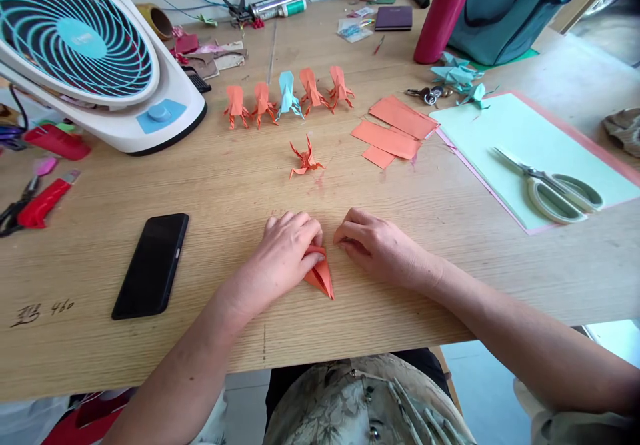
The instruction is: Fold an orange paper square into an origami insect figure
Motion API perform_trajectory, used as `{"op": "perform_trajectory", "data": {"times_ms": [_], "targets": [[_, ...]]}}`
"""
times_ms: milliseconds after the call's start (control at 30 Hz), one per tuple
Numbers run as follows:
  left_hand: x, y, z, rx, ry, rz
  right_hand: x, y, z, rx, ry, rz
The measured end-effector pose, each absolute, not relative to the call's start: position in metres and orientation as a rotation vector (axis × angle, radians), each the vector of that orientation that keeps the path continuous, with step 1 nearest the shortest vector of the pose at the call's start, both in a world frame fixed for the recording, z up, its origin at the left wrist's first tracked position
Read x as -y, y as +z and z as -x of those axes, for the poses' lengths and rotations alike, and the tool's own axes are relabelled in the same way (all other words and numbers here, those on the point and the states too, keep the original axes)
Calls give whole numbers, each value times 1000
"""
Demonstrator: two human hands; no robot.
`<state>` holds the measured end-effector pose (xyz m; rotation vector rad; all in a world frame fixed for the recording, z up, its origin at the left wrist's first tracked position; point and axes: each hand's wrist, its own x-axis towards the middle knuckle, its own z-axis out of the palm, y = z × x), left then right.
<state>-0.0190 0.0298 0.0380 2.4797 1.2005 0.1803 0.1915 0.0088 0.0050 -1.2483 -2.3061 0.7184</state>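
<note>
Far left: red cutter point(46, 201) laid flat, phone point(150, 266) set screen-up and dark on the desk point(225, 198). Left forearm point(200, 345) angled in from the lower left, elbow end dropped below the desk edge. Left hand point(286, 248) placed back-up on the wood, knuckles raised, fingers bent and bunched. Folded orange paper point(321, 278) pinched in it: thumb laid across the top, index curled over the far end. Other fingers partly hidden behind the knuckles; their grip cannot be told.

Paper is located near the front edge of the desk, between the hands, just right of the left palm. Narrow pointed form seen, tip aimed toward the body and slightly right. Layered flaps shown, with a dark slit opened along the middle. Upper part covered by the thumb and fingers, so full outline cannot be read.

Right hand point(375, 241) held just beside the paper, apart from it. Wrist near the wood, fingers curled inward, index and thumb tips brought close together. Whether they meet, or whether anything is pinched, cannot be told. Right forearm point(505, 305) run in from the lower right, across the desk edge. Scissors point(555, 188) parked farther right on pale green sheets point(500, 138).
</note>
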Motion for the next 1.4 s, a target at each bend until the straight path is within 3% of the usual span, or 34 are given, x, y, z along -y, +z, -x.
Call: {"op": "perform_trajectory", "data": {"times_ms": [300, 533, 1400], "targets": [[-26, 42, 14, -1166, 913, -2031, -9, 21, -195, 1806, 1194, 1200], [-21, 38, 10, -1193, 1187, -1938, -5, 19, -194, 1826, 548, 953], [-13, 27, -2, -914, 1307, -1984, -1, 19, -188, 1947, 142, 1035]]}}
